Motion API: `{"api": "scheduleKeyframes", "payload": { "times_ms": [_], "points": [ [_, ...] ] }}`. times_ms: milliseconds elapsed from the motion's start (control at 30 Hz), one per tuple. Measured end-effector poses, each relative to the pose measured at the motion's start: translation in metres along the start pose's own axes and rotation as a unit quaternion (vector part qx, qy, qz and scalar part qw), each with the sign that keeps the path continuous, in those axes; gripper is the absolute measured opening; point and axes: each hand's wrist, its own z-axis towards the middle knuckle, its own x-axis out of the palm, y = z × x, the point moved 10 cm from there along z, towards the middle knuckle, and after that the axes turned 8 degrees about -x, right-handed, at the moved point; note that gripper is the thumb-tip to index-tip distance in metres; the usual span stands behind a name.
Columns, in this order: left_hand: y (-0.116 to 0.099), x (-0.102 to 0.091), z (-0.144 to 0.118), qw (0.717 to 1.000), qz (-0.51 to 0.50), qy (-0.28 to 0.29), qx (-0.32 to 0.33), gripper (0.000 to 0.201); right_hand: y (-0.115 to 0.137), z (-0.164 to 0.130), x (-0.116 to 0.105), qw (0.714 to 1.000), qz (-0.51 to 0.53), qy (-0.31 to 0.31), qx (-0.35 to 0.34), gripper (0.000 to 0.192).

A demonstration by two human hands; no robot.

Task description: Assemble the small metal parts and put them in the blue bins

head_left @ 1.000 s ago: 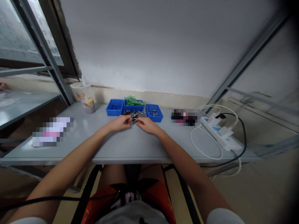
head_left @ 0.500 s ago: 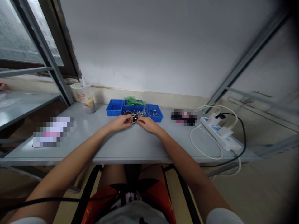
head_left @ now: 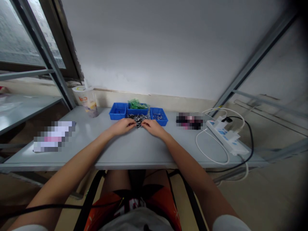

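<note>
My left hand (head_left: 123,125) and my right hand (head_left: 151,126) rest on the grey table (head_left: 134,149), fingertips nearly meeting at a pile of small metal parts (head_left: 139,118). Both hands pinch at small pieces from that pile; what sits between the fingers is too small to make out. Just behind the pile stand three blue trays: a left one (head_left: 118,112), a middle one (head_left: 137,108) holding green parts (head_left: 136,103), and a right one (head_left: 159,116) with a few metal pieces.
A drink cup with a lid (head_left: 87,99) stands at the back left. A white power strip (head_left: 227,137) with white and black cables lies at the right. Blurred flat items lie at the left (head_left: 54,135) and right of the trays (head_left: 189,121). A metal shelf frame (head_left: 45,54) rises left.
Both hands have shifted slightly toward the pile's front edge, the fingertips drawing a little apart and lowering to the table. Nothing else moved.
</note>
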Motion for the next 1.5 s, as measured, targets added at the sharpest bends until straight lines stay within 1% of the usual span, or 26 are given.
{"api": "scheduleKeyframes", "payload": {
  "times_ms": [233,400,700,800,867,1000,1100,1167,1300,1500],
  "points": [
    [-0.002,-0.003,0.000,0.998,0.008,-0.048,0.048,0.030,0.001,0.002,0.013,0.999,-0.009,0.029,-0.018,0.018],
    [-0.010,-0.001,0.000,0.996,-0.022,-0.051,0.069,0.028,0.009,0.002,0.022,0.998,-0.024,0.047,-0.039,0.019],
    [-0.008,0.000,0.001,0.996,-0.037,-0.056,0.059,0.022,0.008,0.002,0.018,0.999,-0.010,0.033,-0.039,0.020],
    [-0.004,-0.001,0.001,0.997,-0.042,-0.062,0.030,0.022,0.007,0.001,0.019,0.999,0.000,0.046,-0.030,0.020],
    [-0.001,-0.003,0.001,0.996,-0.053,-0.067,0.003,0.020,0.006,0.001,0.017,0.999,0.002,0.043,-0.019,0.020],
    [0.004,-0.002,0.001,0.995,-0.072,-0.056,-0.033,0.018,0.010,0.002,0.006,1.000,0.007,0.000,-0.021,0.023],
    [0.000,0.007,0.002,0.997,-0.066,-0.026,-0.017,0.021,0.014,0.003,0.004,0.999,0.017,-0.016,-0.032,0.025],
    [-0.003,0.010,0.003,0.999,-0.050,-0.018,0.005,0.024,0.015,0.003,0.005,0.999,0.011,-0.015,-0.035,0.025],
    [-0.003,0.010,0.003,0.999,-0.028,-0.031,0.023,0.026,0.013,0.002,0.008,0.999,0.006,0.002,-0.036,0.024],
    [0.003,0.006,0.003,0.998,-0.038,-0.044,0.007,0.025,0.014,0.001,0.006,0.999,0.016,0.019,-0.020,0.019]
  ]
}}
